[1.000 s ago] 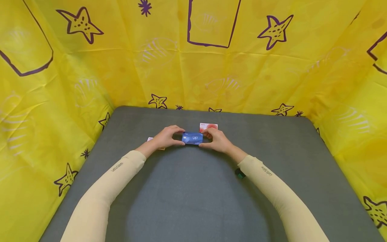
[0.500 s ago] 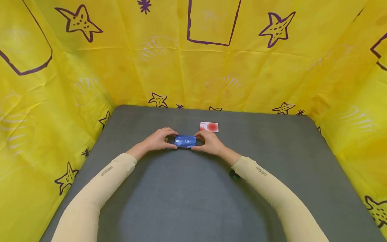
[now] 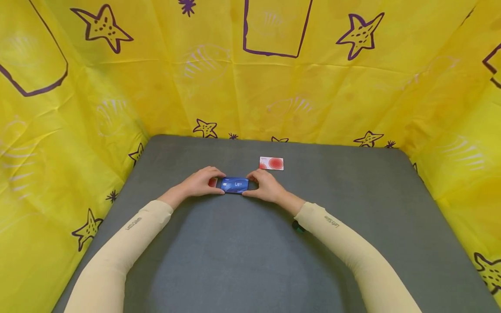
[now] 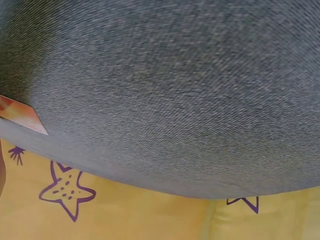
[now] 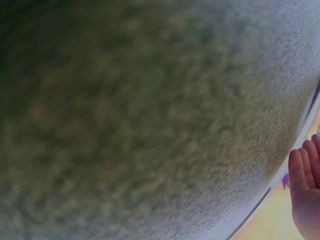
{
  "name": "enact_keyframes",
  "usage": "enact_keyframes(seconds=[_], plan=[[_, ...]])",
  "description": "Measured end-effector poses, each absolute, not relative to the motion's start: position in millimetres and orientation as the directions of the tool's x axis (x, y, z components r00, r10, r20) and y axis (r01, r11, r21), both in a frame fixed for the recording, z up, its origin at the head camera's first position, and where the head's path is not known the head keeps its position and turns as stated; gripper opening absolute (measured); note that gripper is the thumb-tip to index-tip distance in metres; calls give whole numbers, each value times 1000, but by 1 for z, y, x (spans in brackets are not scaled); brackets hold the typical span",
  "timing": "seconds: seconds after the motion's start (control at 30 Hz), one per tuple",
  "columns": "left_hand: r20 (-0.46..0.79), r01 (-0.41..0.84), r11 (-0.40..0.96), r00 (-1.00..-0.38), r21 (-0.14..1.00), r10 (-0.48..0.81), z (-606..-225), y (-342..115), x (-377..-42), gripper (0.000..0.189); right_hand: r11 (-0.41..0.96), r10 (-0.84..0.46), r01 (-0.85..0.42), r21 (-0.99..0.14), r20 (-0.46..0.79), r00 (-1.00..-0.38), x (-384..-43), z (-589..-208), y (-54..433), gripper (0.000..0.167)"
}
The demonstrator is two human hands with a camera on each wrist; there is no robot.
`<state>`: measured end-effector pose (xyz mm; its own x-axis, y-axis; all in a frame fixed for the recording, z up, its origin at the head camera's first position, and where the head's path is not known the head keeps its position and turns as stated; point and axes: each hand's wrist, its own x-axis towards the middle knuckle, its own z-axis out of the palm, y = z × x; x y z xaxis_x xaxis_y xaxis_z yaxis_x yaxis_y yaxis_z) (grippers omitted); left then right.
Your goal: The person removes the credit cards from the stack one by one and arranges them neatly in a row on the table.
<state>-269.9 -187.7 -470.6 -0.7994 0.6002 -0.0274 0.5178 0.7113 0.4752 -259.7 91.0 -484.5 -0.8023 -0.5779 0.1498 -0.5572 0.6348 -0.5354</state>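
In the head view a blue card (image 3: 235, 185) printed "VIP" is held level between both hands. My left hand (image 3: 200, 181) pinches its left short edge with thumb and fingers. The right short edge is pinched by my right hand (image 3: 264, 185). Part of a red card (image 3: 212, 182) shows through the gap between the left thumb and fingers, mostly hidden by that hand and the blue card. Curled fingers of the right hand appear at the edge of the right wrist view.
A white card with red circles (image 3: 272, 163) lies on the grey table (image 3: 242, 252), behind the right hand. At the left of the left wrist view shows a corner of an orange-red card (image 4: 22, 116). A yellow patterned curtain (image 3: 250, 87) encloses the table's back and sides.
Both hands have moved left and slightly nearer the person, carrying the blue card with them. The white card with red circles, partly covered before by the right hand, is now fully visible.
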Motion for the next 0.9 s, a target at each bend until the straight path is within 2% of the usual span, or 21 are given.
enact_keyframes(seconds=[0.9], plan=[[-38, 470, 716, -823, 516, 567, -479, -202, -270, 55, 712, -552, -514, -478, 72, -831, -256, -482, 72, 53]])
